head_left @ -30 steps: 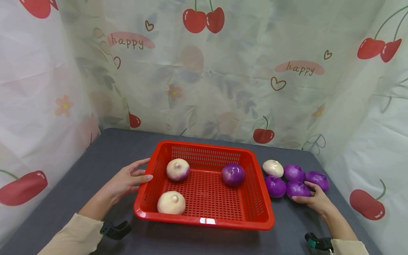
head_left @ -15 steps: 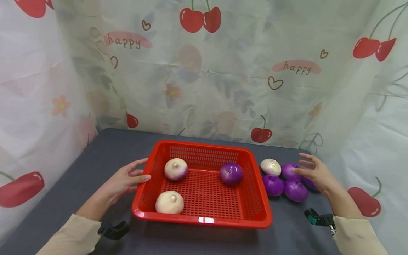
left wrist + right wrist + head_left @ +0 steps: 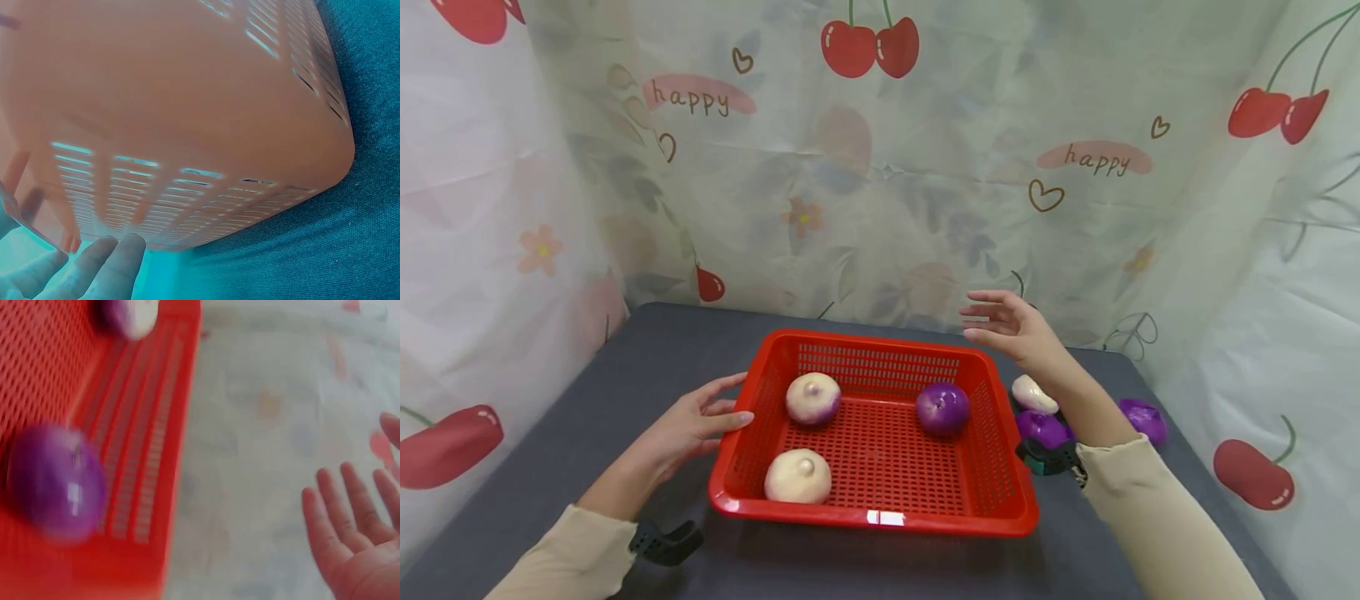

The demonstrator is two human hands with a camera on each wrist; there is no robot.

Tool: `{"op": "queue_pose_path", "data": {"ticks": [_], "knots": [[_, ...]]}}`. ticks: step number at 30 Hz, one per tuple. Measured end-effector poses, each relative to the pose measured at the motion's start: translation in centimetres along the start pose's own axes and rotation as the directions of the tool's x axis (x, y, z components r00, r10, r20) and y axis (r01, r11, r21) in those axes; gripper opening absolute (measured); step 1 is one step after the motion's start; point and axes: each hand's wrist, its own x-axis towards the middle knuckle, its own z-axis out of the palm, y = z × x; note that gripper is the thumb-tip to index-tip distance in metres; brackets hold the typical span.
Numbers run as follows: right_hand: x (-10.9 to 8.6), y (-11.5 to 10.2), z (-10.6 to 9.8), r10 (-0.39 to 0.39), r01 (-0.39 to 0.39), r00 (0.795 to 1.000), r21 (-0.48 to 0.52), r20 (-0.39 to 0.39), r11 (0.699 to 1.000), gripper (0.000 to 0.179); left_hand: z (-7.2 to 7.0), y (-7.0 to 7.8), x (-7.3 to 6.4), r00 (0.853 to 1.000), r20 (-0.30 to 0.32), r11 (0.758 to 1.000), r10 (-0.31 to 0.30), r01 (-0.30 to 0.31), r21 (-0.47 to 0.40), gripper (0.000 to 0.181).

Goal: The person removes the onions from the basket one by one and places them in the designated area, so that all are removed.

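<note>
A red plastic basket (image 3: pixel 880 522) with slotted walls stands on the dark table. Two mostly white turnips (image 3: pixel 813 398) sit at its left, and a purple turnip (image 3: pixel 943 408) at its right. My left hand (image 3: pixel 688 429) holds the left rim, thumb on top and the other fingers along the outer wall; the left wrist view shows fingertips (image 3: pixel 128 247) against that wall. My right hand (image 3: pixel 1011 329) hovers near the back right corner, fingers spread and palm bare in the right wrist view.
Right of the basket lie several more turnips: a white one (image 3: pixel 1033 394), a purple one (image 3: pixel 1041 428) and another purple one (image 3: pixel 1142 421) farther right. My right forearm hides part of this group. A cherry-print curtain (image 3: pixel 887 208) closes off the back and both sides.
My right hand has let go of a purple turnip in the group on the right, lifted, and moved left and back toward the basket's far corner. The left hand stays put.
</note>
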Motion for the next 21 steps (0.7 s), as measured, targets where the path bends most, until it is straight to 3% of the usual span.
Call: {"op": "queue_pose_path", "data": {"ticks": [7,13,17,21], "knots": [[2.2,-0.1,6.5,-0.068,0.057,0.992,0.096,0.110,0.994,0.044,0.0,0.0,0.0,1.000,0.001,1.000,-0.005,0.004,0.002,0.079],[3.0,1.2,11.6,-0.011,0.009,0.969,0.009,0.246,1.000,0.039,-0.1,0.0,0.0,1.000,0.003,1.000,-0.003,0.003,0.003,0.079],[3.4,2.1,14.0,0.006,0.017,0.922,-0.053,0.388,0.998,0.043,0.0,0.0,-0.1,1.000,0.000,1.000,-0.001,0.001,0.009,0.079],[3.8,3.1,15.7,0.027,0.010,0.855,-0.068,0.519,0.998,0.050,0.1,0.1,-0.1,1.000,-0.011,1.000,-0.003,0.003,0.012,0.080]]}}
